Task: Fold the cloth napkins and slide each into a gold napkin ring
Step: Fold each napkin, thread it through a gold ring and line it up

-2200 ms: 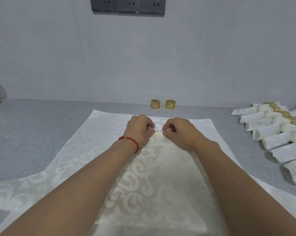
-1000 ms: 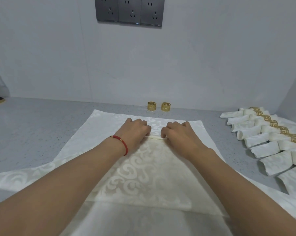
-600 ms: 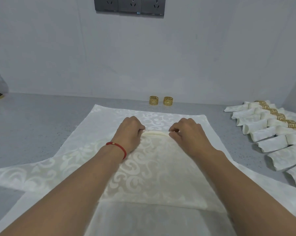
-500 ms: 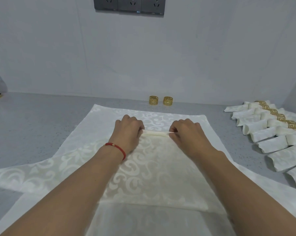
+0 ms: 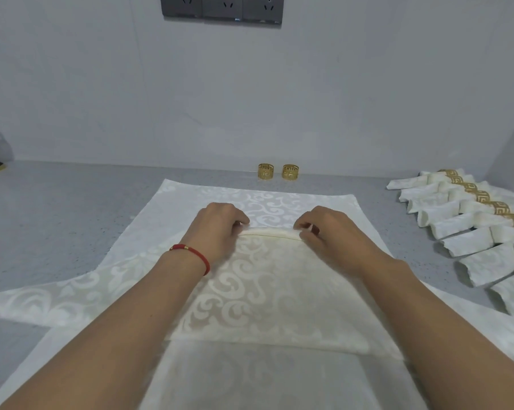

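Cream napkin [image 5: 267, 291]: damask cloth spread on the grey tabletop [image 5: 57, 220], its far edge turned into a narrow fold.
Left hand [image 5: 217, 229]: fingers curled, pinching the fold's left end.
Right hand [image 5: 332, 232]: fingers curled, pinching the fold's right end.
Gold rings [image 5: 278, 171]: two, upright, well beyond the fingers, by the wall.
Finished napkins [image 5: 471, 226]: ringed row, far right of the right fingers.
Bracelet [image 5: 192, 253]: red, on the left wrist.
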Demonstrator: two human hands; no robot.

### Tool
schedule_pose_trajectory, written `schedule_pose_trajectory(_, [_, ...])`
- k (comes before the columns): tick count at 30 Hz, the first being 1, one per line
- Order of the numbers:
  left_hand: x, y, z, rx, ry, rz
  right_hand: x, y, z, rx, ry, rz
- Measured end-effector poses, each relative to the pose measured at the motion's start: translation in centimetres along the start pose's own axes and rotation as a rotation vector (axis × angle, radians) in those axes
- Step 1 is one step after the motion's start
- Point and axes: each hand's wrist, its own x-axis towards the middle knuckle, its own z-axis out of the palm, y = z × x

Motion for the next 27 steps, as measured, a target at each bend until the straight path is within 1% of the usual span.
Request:
schedule_pose_trajectory(4, [0.2,-0.1,0.0,0.022,-0.051,0.016,0.3,-0.2,-0.4,-0.137,-0.028,0.032])
schedule_pose_trajectory(6, [0.1,0.0,0.0,0.111,-0.021,0.023,0.7,-0.5,-0.7,-0.192,-0.020,0.020])
schedule_pose_trajectory(9, [0.0,0.4,-0.2,0.242,0.023,0.089,1.1,-0.9,-0.9,-0.286,-0.006,-0.020])
schedule_pose_trajectory(12, [0.0,0.7,-1.1,0.284,-0.042,0.129,1.2,-1.0,-1.0,-0.337,-0.040,-0.041])
schedule_pose_trajectory(15, [-0.1,1.2,-2.0,0.320,-0.110,0.168,0.7,-1.2,-1.5,-0.332,-0.115,-0.043])
schedule_pose_trajectory(17, [-0.4,1.5,-2.4,0.311,-0.156,0.155,0.2,-1.4,-1.8,-0.307,-0.144,-0.029])
schedule_pose_trajectory(18, [-0.5,1.5,-2.5,0.281,-0.171,0.131,0.1,-1.4,-1.9,-0.278,-0.132,-0.015])
schedule_pose_trajectory(21, [-0.7,1.3,-2.4,0.171,-0.169,0.081,-0.2,-0.9,-1.6,-0.173,-0.057,0.003])
schedule_pose_trajectory(23, [-0.7,0.9,-2.0,0.117,-0.158,0.069,-0.4,-0.7,-1.5,-0.141,-0.076,0.011])
schedule_pose_trajectory(24, [-0.6,0.8,-1.9,0.096,-0.169,0.056,-0.4,-0.7,-1.5,-0.168,-0.100,0.003])
schedule_pose_trajectory(26, [-0.6,0.8,-1.9,0.114,-0.189,0.042,-0.4,-0.8,-1.6,-0.201,-0.116,-0.004])
schedule_pose_trajectory(27, [-0.6,0.9,-1.9,0.153,-0.171,0.048,-0.4,-0.8,-1.6,-0.198,-0.112,0.001])
